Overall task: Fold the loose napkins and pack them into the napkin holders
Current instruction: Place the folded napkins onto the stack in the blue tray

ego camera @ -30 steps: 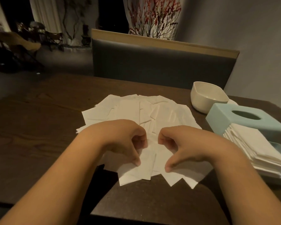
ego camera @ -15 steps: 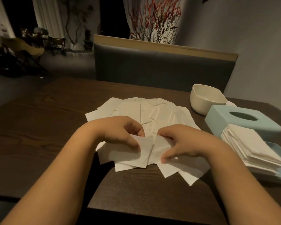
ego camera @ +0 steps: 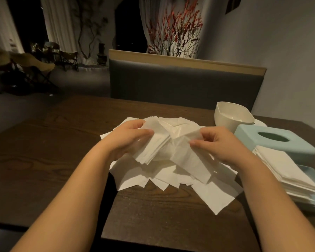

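Two bare forearms are stretched forward over a dark wooden table (ego camera: 65,153). A loose heap of white napkins (ego camera: 173,171) is spread at the table's middle. The left hand (ego camera: 127,140) is curled round a thick stack of napkins (ego camera: 153,148), lifted above the heap, thumb on top. The right hand (ego camera: 220,142) pinches the crumpled napkin sheets beside that stack. Right of the heap, a pale blue napkin holder (ego camera: 273,140) is seen, with folded napkins (ego camera: 287,171) leaning against it. Behind the holder a white bowl (ego camera: 231,117) is set.
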`<action>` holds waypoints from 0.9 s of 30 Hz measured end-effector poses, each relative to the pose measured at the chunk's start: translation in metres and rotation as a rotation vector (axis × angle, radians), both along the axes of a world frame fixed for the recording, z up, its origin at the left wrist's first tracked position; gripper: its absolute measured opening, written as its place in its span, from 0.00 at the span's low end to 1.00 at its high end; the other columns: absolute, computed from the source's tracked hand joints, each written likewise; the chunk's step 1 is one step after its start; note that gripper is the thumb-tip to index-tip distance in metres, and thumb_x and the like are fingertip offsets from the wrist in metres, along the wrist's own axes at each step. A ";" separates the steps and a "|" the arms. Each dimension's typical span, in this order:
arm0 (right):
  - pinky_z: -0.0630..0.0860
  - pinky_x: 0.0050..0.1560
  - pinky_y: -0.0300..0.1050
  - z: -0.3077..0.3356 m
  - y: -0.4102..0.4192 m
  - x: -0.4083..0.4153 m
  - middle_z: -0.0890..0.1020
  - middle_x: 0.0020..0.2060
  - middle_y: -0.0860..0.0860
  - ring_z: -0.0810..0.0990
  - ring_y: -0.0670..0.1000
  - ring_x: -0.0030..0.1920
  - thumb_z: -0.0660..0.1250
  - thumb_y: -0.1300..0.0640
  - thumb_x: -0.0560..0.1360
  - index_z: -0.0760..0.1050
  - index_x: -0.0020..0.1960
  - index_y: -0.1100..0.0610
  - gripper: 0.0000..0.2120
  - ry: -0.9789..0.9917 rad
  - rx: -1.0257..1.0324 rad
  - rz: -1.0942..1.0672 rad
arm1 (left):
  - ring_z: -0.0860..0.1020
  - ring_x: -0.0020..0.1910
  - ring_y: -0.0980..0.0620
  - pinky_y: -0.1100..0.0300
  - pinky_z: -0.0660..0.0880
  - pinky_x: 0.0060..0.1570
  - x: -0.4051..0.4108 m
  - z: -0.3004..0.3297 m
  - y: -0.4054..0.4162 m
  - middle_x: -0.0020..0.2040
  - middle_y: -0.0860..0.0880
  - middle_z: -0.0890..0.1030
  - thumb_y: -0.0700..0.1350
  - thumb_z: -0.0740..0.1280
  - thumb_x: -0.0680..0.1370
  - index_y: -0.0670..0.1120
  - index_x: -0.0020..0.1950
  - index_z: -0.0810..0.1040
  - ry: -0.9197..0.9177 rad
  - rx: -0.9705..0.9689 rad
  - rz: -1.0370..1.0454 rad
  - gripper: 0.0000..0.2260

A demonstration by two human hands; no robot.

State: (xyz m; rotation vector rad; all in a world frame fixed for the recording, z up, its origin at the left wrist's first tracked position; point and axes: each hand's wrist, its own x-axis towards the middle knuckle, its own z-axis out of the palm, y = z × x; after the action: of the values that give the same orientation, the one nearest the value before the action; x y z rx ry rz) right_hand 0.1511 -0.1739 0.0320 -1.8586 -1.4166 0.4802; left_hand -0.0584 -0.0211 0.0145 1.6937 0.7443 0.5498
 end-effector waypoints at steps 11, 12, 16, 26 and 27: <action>0.82 0.39 0.46 0.007 0.008 -0.029 0.87 0.47 0.49 0.87 0.49 0.47 0.67 0.54 0.79 0.78 0.59 0.52 0.10 0.880 0.402 -0.175 | 0.81 0.51 0.52 0.53 0.80 0.51 0.041 0.002 -0.048 0.49 0.55 0.84 0.53 0.66 0.81 0.53 0.55 0.80 -0.371 -0.195 0.261 0.06; 0.83 0.39 0.47 0.005 0.011 -0.033 0.87 0.48 0.49 0.86 0.49 0.47 0.67 0.54 0.78 0.78 0.58 0.51 0.09 0.916 0.420 -0.168 | 0.82 0.51 0.51 0.52 0.81 0.52 0.045 0.002 -0.052 0.49 0.54 0.84 0.54 0.66 0.81 0.53 0.55 0.80 -0.393 -0.199 0.254 0.07; 0.84 0.44 0.49 -0.002 0.019 -0.043 0.86 0.46 0.46 0.86 0.48 0.47 0.69 0.51 0.77 0.79 0.55 0.47 0.07 0.817 0.453 -0.194 | 0.82 0.55 0.51 0.53 0.82 0.49 0.055 0.004 -0.060 0.56 0.54 0.83 0.59 0.67 0.80 0.58 0.64 0.74 -0.418 -0.214 0.185 0.14; 0.83 0.48 0.56 -0.006 0.022 -0.045 0.86 0.42 0.50 0.84 0.56 0.46 0.67 0.48 0.78 0.83 0.47 0.50 0.09 0.507 0.444 -0.326 | 0.84 0.50 0.50 0.57 0.81 0.46 0.051 0.002 -0.068 0.48 0.50 0.86 0.52 0.66 0.81 0.51 0.57 0.79 -0.445 -0.355 0.028 0.09; 0.82 0.46 0.54 -0.005 0.022 -0.044 0.85 0.41 0.52 0.84 0.56 0.44 0.67 0.48 0.79 0.83 0.45 0.52 0.10 0.493 0.444 -0.335 | 0.84 0.49 0.50 0.55 0.81 0.47 0.050 0.003 -0.069 0.45 0.52 0.86 0.52 0.67 0.80 0.50 0.56 0.80 -0.458 -0.347 0.019 0.08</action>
State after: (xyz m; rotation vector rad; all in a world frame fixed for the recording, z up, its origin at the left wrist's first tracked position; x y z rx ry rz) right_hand 0.1076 -0.1523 0.0266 -1.4455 -0.7851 0.3808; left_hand -0.0087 -0.0896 0.0179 1.1819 0.4876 0.7433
